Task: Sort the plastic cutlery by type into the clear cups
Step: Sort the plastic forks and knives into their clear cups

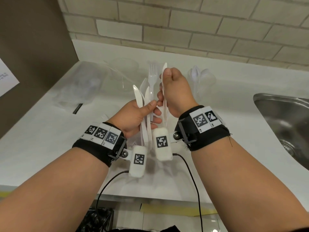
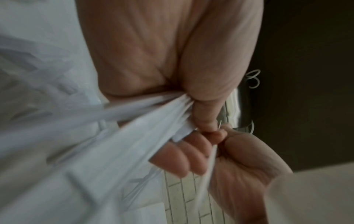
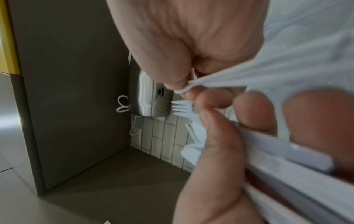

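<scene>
From the head view, both hands are up over the white counter [image 1: 41, 131], close in front of the cups. The left hand [image 1: 133, 116] has its thumb and fingers curled round a bunch of white cutlery [image 1: 147, 101]: knives and at least one fork, standing up like a fan, handles down, tips pointing away from the person. The right hand [image 1: 175, 91] is just beside the bunch, on its sink side, touching the left fingers. It pinches a thin stack of knives [image 1: 164, 91], thumb on top. The stack stands upright too, its long way running up and down. Behind the bunch stands a clear cup [image 1: 125, 72], blurry, with some pieces in it. Another cup with spoons [image 1: 200, 77] stands further toward the sink [image 1: 284, 118]. A plastic box [image 1: 78, 84] lies on the other side of the bunch.

In the left wrist view, the left hand [image 2: 172, 53] squeezes many white handles [image 2: 134, 121] between palm and thumb. The right hand's fingers [image 2: 191, 154] are curled right beside it.

In the right wrist view, the right hand [image 3: 182, 45] nips thin white handles [image 3: 229, 75]. Fork tines [image 3: 180, 108] poke out past the fingers.

The right hand seems to be pulling knives out. It holds the sorted stack, so it should carry them to a cup, tips up, handles going in first.
</scene>
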Available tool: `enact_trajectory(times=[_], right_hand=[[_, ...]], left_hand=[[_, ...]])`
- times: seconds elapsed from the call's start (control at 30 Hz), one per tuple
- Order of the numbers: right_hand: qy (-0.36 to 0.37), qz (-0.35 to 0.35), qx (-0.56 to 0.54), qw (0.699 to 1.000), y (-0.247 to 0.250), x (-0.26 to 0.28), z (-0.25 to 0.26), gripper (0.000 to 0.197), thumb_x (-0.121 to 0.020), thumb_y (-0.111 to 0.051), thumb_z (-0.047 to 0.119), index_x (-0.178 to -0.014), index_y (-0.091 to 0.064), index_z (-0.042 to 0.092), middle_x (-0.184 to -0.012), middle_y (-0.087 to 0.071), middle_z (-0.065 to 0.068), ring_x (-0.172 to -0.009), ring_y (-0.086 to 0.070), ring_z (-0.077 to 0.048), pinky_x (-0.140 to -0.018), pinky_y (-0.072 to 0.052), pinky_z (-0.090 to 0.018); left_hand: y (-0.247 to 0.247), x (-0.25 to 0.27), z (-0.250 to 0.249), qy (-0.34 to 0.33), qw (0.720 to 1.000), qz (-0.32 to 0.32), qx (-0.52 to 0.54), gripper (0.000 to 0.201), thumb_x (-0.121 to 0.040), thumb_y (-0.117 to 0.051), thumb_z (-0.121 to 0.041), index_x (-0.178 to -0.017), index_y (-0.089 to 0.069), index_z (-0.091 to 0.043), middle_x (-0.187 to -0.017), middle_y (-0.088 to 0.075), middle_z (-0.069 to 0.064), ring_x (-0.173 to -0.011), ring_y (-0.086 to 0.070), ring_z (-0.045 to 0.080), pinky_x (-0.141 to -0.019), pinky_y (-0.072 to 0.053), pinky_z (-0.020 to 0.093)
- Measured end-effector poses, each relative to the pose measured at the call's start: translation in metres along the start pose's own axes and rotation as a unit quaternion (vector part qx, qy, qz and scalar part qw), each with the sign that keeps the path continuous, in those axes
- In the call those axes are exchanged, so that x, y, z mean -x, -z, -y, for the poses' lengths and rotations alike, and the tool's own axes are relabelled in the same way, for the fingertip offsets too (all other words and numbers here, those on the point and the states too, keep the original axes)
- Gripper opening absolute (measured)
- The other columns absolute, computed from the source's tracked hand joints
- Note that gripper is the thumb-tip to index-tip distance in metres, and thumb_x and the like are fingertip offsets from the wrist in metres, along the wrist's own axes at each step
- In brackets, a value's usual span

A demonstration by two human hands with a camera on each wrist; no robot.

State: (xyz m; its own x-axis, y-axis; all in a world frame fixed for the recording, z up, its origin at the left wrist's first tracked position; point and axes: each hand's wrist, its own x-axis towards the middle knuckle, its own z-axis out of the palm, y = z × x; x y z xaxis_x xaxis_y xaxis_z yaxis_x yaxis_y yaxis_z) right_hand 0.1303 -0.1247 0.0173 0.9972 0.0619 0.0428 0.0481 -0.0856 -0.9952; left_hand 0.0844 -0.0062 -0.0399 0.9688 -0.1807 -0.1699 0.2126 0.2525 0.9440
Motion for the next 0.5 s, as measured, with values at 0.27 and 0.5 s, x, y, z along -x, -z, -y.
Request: enact_trajectory(times=[0.27, 0.5], right_hand=[[0.08, 0.096, 0.185, 0.975, 0.006, 0.0, -0.011, 0.021, -0.086, -0.067, 0.013, -0.107, -0.067, 0.018, -0.072, -0.054, 0.011, -0.056, -0.05, 0.0, -0.043, -0.036, -0.007], [0.092, 0.101, 0.236, 0.962, 0.008, -0.007, -0.008, 0.008, -0.087, -0.064, 0.012, -0.087, -0.059, 0.018, -0.076, -0.055, 0.009, -0.067, -0.051, -0.005, -0.059, -0.041, -0.017]], left_hand=[[-0.002, -0.003, -0.008, -0.035, 0.996, -0.03, -0.082, 0.009, -0.095, -0.056, -0.016, -0.098, -0.059, -0.008, -0.074, -0.063, 0.004, -0.057, -0.062, 0.013, -0.055, -0.055, 0.029], [-0.001, -0.005, -0.003, -0.063, 0.987, -0.049, -0.137, 0.014, -0.096, -0.056, -0.016, -0.105, -0.055, -0.006, -0.076, -0.062, 0.008, -0.059, -0.062, 0.017, -0.056, -0.054, 0.032]])
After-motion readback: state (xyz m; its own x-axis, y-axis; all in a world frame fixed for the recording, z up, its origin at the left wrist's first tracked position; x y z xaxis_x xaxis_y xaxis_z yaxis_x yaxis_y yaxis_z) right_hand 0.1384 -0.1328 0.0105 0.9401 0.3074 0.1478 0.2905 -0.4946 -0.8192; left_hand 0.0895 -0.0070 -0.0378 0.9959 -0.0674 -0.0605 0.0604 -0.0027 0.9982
